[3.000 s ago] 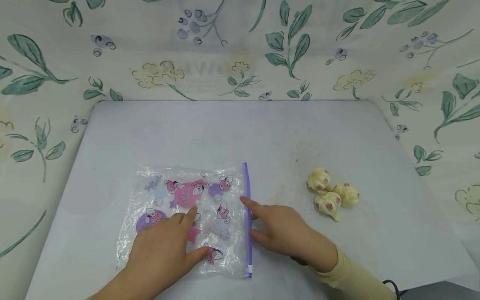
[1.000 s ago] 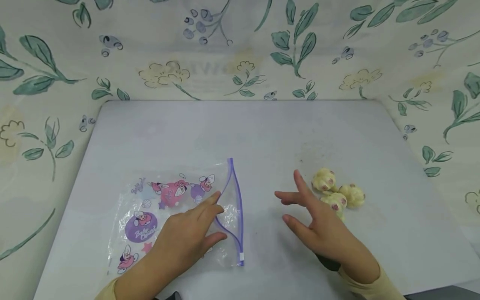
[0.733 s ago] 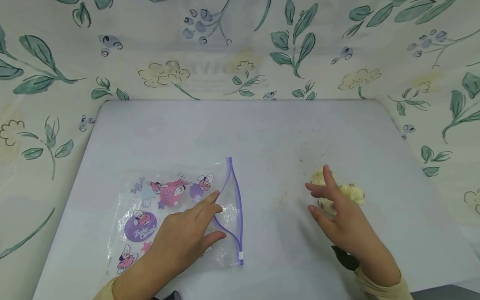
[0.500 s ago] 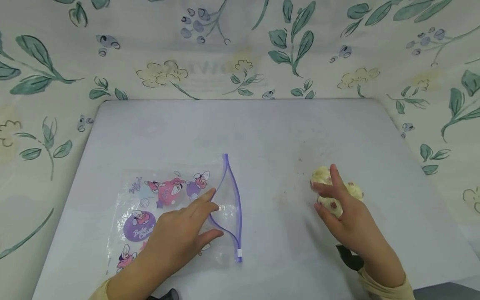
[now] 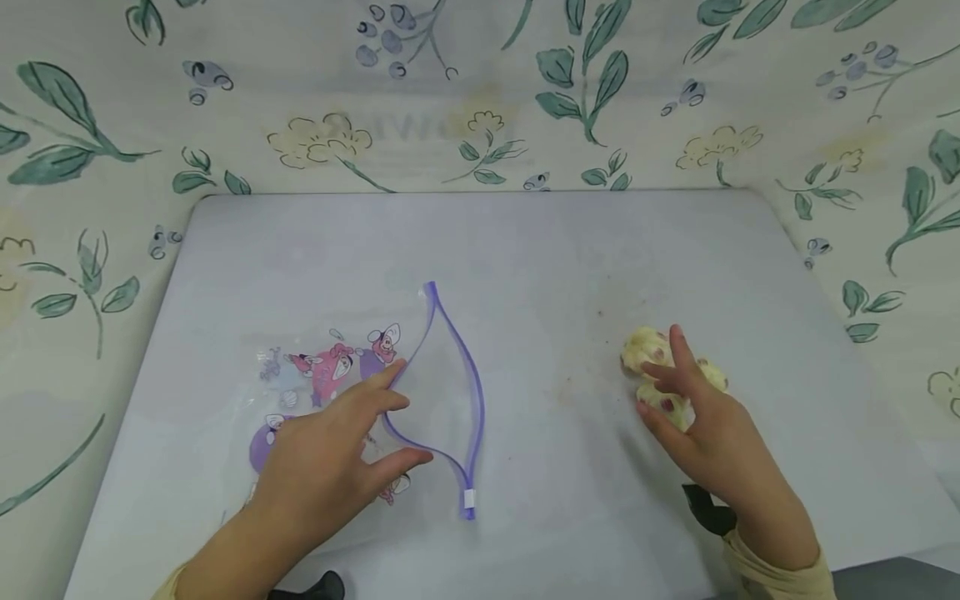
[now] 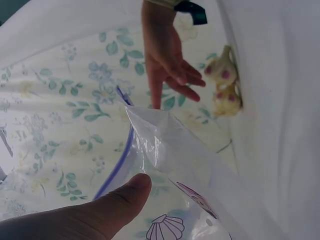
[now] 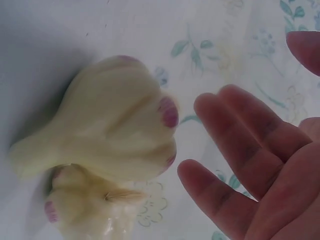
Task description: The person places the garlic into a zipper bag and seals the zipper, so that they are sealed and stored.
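Note:
A clear slider zip bag [image 5: 330, 375] with pink and purple cartoon prints lies on the left half of the white table. Its purple-edged mouth gapes to the right, and a white slider [image 5: 469, 498] sits at the near end. My left hand [image 5: 322, 450] holds the bag's upper film by the mouth; the left wrist view shows the thumb [image 6: 125, 200] against the raised plastic. Over the garlic bulbs [image 5: 645, 350] on the right hovers my right hand [image 5: 720, 433], fingers spread. Close up, one garlic bulb [image 7: 115, 120] stands apart from those fingers.
A white table [image 5: 525, 250] carries everything, with small dark specks near the garlic. Flower-printed cloth [image 5: 420, 133] rises behind and at both sides. A dark object [image 5: 322, 587] shows at the near edge beneath the left wrist.
The bag's mouth has come apart and widened, its upper lip drawn left by my left hand. My right hand has left the bag and moved right to the garlic.

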The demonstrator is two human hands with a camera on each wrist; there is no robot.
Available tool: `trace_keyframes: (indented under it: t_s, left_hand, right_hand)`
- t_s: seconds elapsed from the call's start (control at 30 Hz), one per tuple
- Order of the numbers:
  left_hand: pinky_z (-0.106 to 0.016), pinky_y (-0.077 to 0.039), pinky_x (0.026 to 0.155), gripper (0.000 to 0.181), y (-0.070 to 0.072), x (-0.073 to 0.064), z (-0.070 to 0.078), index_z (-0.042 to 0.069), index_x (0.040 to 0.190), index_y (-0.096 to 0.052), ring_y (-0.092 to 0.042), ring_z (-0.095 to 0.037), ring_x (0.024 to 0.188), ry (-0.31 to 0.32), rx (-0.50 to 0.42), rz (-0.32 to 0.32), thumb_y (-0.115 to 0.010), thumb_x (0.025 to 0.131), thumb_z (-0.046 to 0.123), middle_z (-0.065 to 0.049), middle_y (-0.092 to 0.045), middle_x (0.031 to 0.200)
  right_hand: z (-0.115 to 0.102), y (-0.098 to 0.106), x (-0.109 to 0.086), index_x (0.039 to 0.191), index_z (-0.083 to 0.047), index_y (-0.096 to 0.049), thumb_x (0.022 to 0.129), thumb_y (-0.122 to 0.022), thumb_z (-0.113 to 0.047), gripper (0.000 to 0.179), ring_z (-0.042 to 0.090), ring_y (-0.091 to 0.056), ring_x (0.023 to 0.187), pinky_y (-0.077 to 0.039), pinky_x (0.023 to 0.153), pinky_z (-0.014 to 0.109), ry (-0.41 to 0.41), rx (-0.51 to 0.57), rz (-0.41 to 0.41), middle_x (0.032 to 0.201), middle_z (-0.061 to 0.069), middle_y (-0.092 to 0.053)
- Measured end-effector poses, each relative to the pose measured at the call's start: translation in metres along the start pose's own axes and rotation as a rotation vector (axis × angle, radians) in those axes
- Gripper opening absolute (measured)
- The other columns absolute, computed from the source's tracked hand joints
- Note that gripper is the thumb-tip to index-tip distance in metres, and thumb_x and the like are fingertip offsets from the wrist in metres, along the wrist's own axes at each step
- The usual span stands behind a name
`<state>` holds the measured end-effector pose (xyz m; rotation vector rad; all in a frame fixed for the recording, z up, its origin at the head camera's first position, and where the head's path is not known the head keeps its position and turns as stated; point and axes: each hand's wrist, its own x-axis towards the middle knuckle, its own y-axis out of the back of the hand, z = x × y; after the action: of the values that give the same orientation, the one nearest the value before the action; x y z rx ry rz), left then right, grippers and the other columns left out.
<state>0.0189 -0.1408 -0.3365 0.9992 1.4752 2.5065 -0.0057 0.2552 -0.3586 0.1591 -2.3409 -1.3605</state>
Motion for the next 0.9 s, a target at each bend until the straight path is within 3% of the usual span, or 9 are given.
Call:
trace_keyframes:
  t_s: [0.1, 0.2, 0.3, 0.4, 0.53, 0.57, 0.77, 0.8, 0.9]
  left_hand:
    - [-0.01, -0.031, 0.042, 0.072, 0.003, 0.001, 0.003, 0.009, 0.104, -0.069, -0.05, -0.004, 0.048, 0.011, -0.002, 0.027, -0.04, 0.093, 0.075, -0.006, -0.071, 0.13]
    - [-0.011, -0.029, 0.041, 0.073, 0.005, 0.001, 0.005, 0.01, 0.104, -0.07, -0.032, 0.002, 0.043, 0.022, 0.0, 0.049, -0.041, 0.091, 0.076, -0.005, -0.072, 0.128]
    - [-0.017, -0.039, 0.042, 0.072, 0.007, 0.0, 0.007, 0.009, 0.104, -0.07, -0.051, -0.006, 0.046, 0.012, -0.003, 0.073, -0.042, 0.092, 0.075, -0.006, -0.072, 0.127]
    - [-0.021, -0.046, 0.045, 0.071, 0.009, 0.0, 0.007, 0.009, 0.104, -0.07, -0.067, -0.014, 0.059, 0.007, -0.007, 0.084, -0.043, 0.092, 0.074, -0.007, -0.072, 0.126]
    - [-0.019, -0.047, 0.047, 0.072, 0.014, 0.0, 0.006, 0.009, 0.103, -0.07, -0.072, -0.016, 0.068, 0.033, -0.019, 0.073, -0.045, 0.09, 0.076, -0.006, -0.072, 0.127]
    - [-0.02, -0.049, 0.048, 0.072, 0.015, 0.0, 0.006, 0.01, 0.103, -0.07, -0.073, -0.016, 0.071, 0.041, -0.025, 0.073, -0.046, 0.089, 0.076, -0.006, -0.072, 0.127]
    - [-0.018, -0.052, 0.052, 0.069, 0.017, 0.001, 0.003, 0.008, 0.102, -0.069, -0.073, -0.018, 0.074, 0.025, -0.076, 0.12, -0.052, 0.088, 0.074, -0.009, -0.073, 0.125]
    - [-0.018, -0.051, 0.052, 0.069, 0.016, 0.001, 0.003, 0.007, 0.101, -0.068, -0.073, -0.018, 0.072, 0.014, -0.08, 0.132, -0.052, 0.088, 0.073, -0.009, -0.073, 0.124]
    - [-0.02, -0.051, 0.05, 0.068, 0.014, 0.001, 0.001, 0.007, 0.1, -0.068, -0.072, -0.019, 0.071, -0.009, -0.083, 0.159, -0.053, 0.089, 0.072, -0.011, -0.074, 0.121]
  right_hand:
    - [0.002, 0.001, -0.001, 0.163, -0.015, -0.013, 0.078, -0.083, -0.005, 0.11, 0.02, -0.074, 0.087, -0.056, 0.071, 0.019, -0.023, -0.017, -0.011, 0.124, 0.007, -0.073]
    - [0.004, 0.002, -0.002, 0.163, -0.015, -0.012, 0.078, -0.085, -0.007, 0.112, 0.021, -0.074, 0.092, -0.057, 0.072, 0.02, -0.033, -0.033, -0.011, 0.123, 0.006, -0.074]
    - [0.005, 0.003, -0.004, 0.163, -0.015, -0.012, 0.077, -0.085, -0.007, 0.113, 0.021, -0.074, 0.095, -0.055, 0.076, 0.017, -0.04, -0.044, -0.009, 0.123, 0.005, -0.074]
    - [0.006, 0.003, -0.005, 0.163, -0.015, -0.011, 0.077, -0.085, -0.007, 0.114, 0.02, -0.074, 0.094, -0.054, 0.08, 0.017, -0.045, -0.044, -0.012, 0.124, 0.005, -0.074]
    - [0.006, 0.003, -0.004, 0.163, -0.015, -0.011, 0.078, -0.085, -0.008, 0.113, 0.02, -0.075, 0.094, -0.052, 0.088, 0.016, -0.046, -0.046, -0.015, 0.124, 0.004, -0.073]
    - [0.005, 0.004, -0.004, 0.163, -0.015, -0.011, 0.078, -0.085, -0.007, 0.113, 0.02, -0.075, 0.094, -0.049, 0.092, 0.011, -0.044, -0.045, -0.012, 0.124, 0.004, -0.073]
    - [0.007, 0.007, -0.006, 0.163, -0.013, -0.012, 0.075, -0.086, -0.004, 0.115, 0.025, -0.074, 0.097, -0.057, 0.088, 0.04, -0.043, -0.06, 0.013, 0.125, 0.007, -0.073]
    - [0.008, 0.008, -0.006, 0.163, -0.013, -0.012, 0.075, -0.085, -0.004, 0.115, 0.029, -0.073, 0.1, -0.055, 0.086, 0.051, -0.05, -0.062, 0.016, 0.126, 0.009, -0.072]
    - [0.01, 0.01, -0.008, 0.163, -0.015, -0.012, 0.076, -0.085, -0.005, 0.114, 0.04, -0.068, 0.111, -0.055, 0.088, 0.056, -0.078, -0.073, 0.026, 0.127, 0.015, -0.071]
